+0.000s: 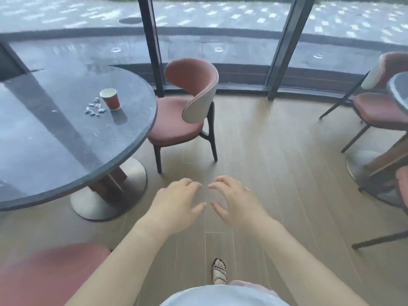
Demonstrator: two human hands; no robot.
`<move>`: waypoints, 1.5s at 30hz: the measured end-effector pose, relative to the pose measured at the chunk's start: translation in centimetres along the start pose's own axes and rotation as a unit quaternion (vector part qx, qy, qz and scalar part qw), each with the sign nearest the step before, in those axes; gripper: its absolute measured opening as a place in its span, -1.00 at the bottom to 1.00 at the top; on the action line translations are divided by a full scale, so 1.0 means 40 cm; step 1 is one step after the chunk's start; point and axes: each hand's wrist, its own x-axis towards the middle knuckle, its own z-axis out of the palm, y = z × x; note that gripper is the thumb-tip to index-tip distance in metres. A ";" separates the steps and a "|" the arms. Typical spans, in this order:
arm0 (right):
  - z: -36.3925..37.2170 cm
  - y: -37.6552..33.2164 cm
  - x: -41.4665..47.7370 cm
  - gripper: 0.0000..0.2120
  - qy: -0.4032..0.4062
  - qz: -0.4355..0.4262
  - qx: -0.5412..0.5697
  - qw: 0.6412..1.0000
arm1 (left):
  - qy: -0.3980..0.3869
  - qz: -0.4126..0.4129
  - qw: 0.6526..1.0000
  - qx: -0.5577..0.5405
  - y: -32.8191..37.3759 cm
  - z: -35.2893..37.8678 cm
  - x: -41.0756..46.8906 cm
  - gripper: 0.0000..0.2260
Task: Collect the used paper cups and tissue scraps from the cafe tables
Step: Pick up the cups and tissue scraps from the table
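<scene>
A red paper cup (110, 98) with a white inside stands upright on the round dark table (55, 146) at the left. Several small white tissue scraps (95, 108) lie just left of the cup. My left hand (176, 204) and my right hand (231, 202) hover side by side over the wooden floor, well right of and nearer than the table. Both hands are empty, with fingers curled and apart, fingertips almost meeting.
A pink chair (187, 111) stands at the table's right side, and another pink seat (48, 272) is at the bottom left. A second table (399, 89) with chairs (379, 107) is at the right edge. Glass walls with dark frames (152, 45) run across the back.
</scene>
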 end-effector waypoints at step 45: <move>0.323 -0.283 1.703 -0.64 -0.182 -0.199 -0.020 0.963 | 0.062 -0.199 0.978 0.024 -1.191 -0.401 0.929 -0.70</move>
